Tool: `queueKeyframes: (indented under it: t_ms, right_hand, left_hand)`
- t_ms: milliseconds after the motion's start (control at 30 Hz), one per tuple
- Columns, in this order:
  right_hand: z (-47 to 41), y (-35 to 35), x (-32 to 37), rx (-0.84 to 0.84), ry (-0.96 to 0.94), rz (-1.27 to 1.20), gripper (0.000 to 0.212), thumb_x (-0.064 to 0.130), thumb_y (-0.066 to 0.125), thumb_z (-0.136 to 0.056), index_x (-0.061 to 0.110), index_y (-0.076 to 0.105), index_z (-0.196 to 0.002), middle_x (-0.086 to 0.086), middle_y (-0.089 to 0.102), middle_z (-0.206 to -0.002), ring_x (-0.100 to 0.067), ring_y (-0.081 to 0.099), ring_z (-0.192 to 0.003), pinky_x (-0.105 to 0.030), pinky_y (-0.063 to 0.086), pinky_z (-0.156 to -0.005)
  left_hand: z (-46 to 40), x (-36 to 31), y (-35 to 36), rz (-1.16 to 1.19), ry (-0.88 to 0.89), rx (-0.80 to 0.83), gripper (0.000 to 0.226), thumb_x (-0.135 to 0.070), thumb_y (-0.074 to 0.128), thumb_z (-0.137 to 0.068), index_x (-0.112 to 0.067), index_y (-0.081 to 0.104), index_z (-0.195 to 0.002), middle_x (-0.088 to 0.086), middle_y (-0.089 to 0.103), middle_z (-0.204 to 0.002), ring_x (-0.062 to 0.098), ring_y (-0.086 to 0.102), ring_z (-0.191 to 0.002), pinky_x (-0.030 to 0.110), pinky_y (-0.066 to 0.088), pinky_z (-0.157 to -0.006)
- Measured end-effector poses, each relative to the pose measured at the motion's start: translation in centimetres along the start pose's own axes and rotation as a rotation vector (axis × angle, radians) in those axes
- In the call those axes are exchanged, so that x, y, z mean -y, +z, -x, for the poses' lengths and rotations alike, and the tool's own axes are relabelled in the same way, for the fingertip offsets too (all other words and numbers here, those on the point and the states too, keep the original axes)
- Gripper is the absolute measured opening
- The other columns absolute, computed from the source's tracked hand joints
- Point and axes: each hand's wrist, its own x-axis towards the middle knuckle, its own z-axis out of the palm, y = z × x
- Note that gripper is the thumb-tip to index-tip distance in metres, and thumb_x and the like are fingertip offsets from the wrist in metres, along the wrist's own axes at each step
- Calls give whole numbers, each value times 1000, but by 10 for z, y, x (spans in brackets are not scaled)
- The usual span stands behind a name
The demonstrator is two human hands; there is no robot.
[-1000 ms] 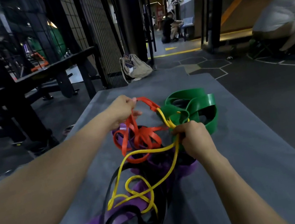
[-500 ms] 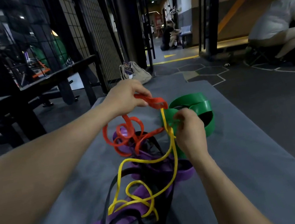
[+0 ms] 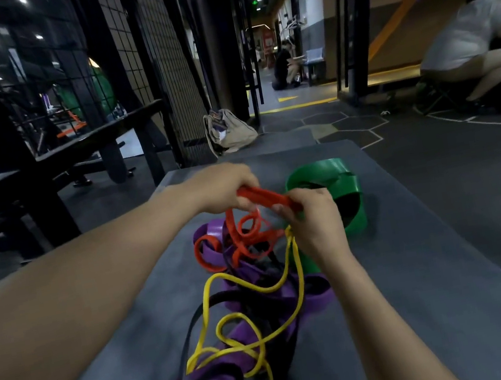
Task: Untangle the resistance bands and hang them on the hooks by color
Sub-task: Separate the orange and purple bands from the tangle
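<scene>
Red resistance band (image 3: pixel 263 196) was stretched between both hands above the grey mat (image 3: pixel 422 260): left hand (image 3: pixel 222 191) curled round one end, right hand (image 3: pixel 313 222) pinching the other. Its loops hung into the tangle of purple bands (image 3: pixel 314 295), black bands (image 3: pixel 198 319) and yellow band (image 3: pixel 293 269), beside the green band (image 3: pixel 338 181).

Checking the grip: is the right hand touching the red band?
Touching. The head view shows the right hand pinching the red band at its end.
</scene>
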Motion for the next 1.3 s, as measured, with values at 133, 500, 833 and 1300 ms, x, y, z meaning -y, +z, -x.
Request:
queueKeyframes:
  t_ms: [133,500,833,1300]
  right_hand:
    - [-4,-1,-17,38,2,-84,34,43,51,-89,16,57,-70,4,48,-61,-28,49,-74,-31,32,-64]
    - [-34,-6,-38,-331,535,-417,18,14,60,-89,7,72,-99,-7,72,-92,-25,66,-92,-42,52,-89]
    - [-32,-10,-55,-259,670,-353,25,15,53,-94,5,67,-112,-12,68,-107,-26,61,-104,-33,47,-90]
    - [-27,-20,-55,-240,631,-682,22,1,45,-95,10,63,-103,3,61,-68,-7,54,-62,-9,44,-55]
  left_hand:
    - [-8,17,-3,-21,-183,39,37,-46,69,-77,-24,65,-106,-1,41,-101,17,42,-96,27,37,-80]
    - [-69,-31,40,793,-251,-203,62,13,46,-85,-10,29,-141,15,44,-126,23,50,-102,24,40,-82]
    - [-40,-31,96,306,-299,-177,70,-47,64,-81,-16,33,-137,8,39,-137,28,43,-125,40,35,-104]
    - [-59,10,31,343,-546,-14,26,-30,61,-89,-11,68,-105,11,67,-108,28,56,-111,29,40,-89]
